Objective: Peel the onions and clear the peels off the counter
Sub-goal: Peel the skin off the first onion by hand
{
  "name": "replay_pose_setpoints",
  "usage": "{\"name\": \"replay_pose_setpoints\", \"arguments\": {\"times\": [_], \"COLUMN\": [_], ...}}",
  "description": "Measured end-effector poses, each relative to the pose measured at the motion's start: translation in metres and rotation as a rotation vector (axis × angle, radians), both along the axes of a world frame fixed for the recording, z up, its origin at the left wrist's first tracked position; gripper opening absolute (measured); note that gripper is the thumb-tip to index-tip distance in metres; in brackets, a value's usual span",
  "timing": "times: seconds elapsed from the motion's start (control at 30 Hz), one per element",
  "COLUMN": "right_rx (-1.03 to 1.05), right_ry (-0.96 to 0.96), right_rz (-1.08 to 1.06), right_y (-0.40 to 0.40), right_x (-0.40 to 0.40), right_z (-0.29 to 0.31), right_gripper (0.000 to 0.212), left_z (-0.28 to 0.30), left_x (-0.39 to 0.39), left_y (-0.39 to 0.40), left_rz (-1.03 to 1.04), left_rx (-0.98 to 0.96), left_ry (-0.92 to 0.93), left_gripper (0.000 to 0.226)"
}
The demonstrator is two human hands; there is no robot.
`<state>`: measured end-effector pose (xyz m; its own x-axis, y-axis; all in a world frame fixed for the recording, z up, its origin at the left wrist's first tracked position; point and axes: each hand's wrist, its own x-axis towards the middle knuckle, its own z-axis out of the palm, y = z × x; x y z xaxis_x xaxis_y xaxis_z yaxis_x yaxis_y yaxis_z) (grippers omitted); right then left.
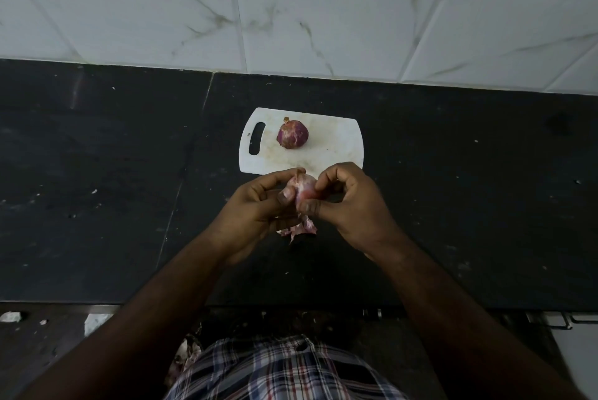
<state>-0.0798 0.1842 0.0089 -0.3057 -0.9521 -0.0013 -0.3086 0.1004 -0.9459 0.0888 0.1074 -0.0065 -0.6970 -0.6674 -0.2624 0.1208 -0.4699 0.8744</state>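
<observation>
head view: left hand (255,205) and right hand (349,202), each grip pinching one onion (301,187) above near tabletop (97,173); peels (299,229) dangled below. second onion (292,134) sat on cutting board (336,144). risk: brittle skin tearing, scraps scattering.

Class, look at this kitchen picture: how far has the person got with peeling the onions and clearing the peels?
Done: nothing is finished; some skin is already off. In hand: the left hand and right hand hold one onion, its loose peels hanging below. Left: the second onion sits on the cutting board with its skin on, and peels are not yet cleared.
</observation>
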Motion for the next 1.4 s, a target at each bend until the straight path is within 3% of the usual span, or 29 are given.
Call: {"name": "replay_pose_setpoints", "arguments": {"times": [0.73, 1.2, 1.4], "right_rx": [-0.082, -0.05, -0.063], "right_ry": [-0.062, 0.039, -0.037], "right_rz": [0.092, 0.068, 0.052], "right_y": [-0.005, -0.003, -0.002], "right_x": [-0.003, -0.003, -0.004], "right_z": [0.013, 0.007, 0.013], "right_gripper": [0.041, 0.033, 0.039], "left_z": [-0.003, -0.001, -0.001], "left_x": [0.002, -0.003, -0.002], "left_y": [-0.001, 0.004, 0.003], "left_rz": [0.011, 0.05, 0.039], "left_rx": [0.088, 0.101, 0.096], "left_ry": [0.037, 0.049, 0.049], "left_gripper": [0.042, 0.041, 0.041]}}
